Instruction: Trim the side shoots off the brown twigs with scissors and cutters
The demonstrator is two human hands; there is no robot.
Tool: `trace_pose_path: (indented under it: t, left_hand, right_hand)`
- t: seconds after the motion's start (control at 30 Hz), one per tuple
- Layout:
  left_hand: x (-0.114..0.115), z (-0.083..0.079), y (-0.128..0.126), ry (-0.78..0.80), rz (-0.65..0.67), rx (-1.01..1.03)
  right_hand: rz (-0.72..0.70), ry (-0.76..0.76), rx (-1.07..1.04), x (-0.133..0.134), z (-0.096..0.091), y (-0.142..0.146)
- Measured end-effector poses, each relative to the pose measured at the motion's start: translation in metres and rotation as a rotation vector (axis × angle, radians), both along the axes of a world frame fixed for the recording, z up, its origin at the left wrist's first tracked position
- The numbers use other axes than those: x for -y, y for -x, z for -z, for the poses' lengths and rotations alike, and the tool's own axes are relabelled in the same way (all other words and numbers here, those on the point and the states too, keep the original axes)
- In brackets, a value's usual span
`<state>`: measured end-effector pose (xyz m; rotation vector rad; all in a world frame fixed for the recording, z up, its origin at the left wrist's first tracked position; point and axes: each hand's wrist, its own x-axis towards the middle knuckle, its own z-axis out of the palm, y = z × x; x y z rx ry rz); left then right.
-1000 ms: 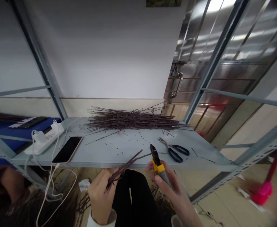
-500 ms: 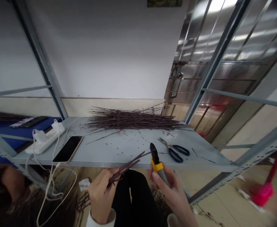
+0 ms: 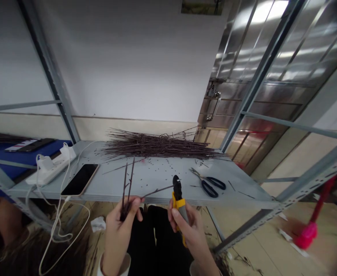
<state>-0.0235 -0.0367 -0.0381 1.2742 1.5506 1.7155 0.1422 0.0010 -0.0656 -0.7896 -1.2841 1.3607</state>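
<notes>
Yellow-and-grey pliers (image 3: 180, 202) fill the curled right hand (image 3: 190, 229), while the left hand (image 3: 119, 229) clasps dark twigs (image 3: 125, 211).

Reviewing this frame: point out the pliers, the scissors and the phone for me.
Pliers (image 3: 180, 202): head view, on the yellow part below the dark head.
Scissors (image 3: 203, 178): head view, near the pivot.
Phone (image 3: 80, 179): head view, middle of the dark screen.

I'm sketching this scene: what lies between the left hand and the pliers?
In the head view, a thin twig stretches from the left hand to the pliers.
</notes>
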Motion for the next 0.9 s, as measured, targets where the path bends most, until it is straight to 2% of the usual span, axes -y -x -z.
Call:
trace_pose_path:
  t: [0.13,0.3,0.47,0.53,0.57,0.63,0.77,0.9]
  left_hand:
    - [0.004,-0.005,0.004,0.071,0.093,0.045]
    - [0.002,0.000,0.002,0.092,0.160,0.056]
    - [-0.005,0.005,-0.010,0.065,0.208,0.053]
    - [-0.006,0.005,-0.014,0.056,0.229,0.069]
    - [-0.006,0.005,-0.016,0.051,0.236,0.080]
    - [-0.005,0.005,-0.016,0.044,0.249,0.094]
    - [-0.003,0.008,-0.011,0.072,0.264,0.049]
    - [0.002,0.008,-0.002,0.082,0.187,-0.006]
  right_hand:
    - [-0.250,0.132,-0.184,0.008,-0.001,-0.003]
    - [-0.722,0.354,-0.594,0.026,0.004,0.000]
    - [-1.047,0.329,-1.020,0.035,0.038,0.019]
    - [-1.153,0.301,-1.115,0.036,0.051,0.024]
    - [-1.166,0.296,-1.108,0.036,0.054,0.025]
    - [-1.084,0.312,-0.993,0.036,0.051,0.022]
    - [-0.745,0.375,-0.637,0.030,0.021,0.002]
    - [-0.495,0.196,-0.279,0.015,-0.005,-0.015]
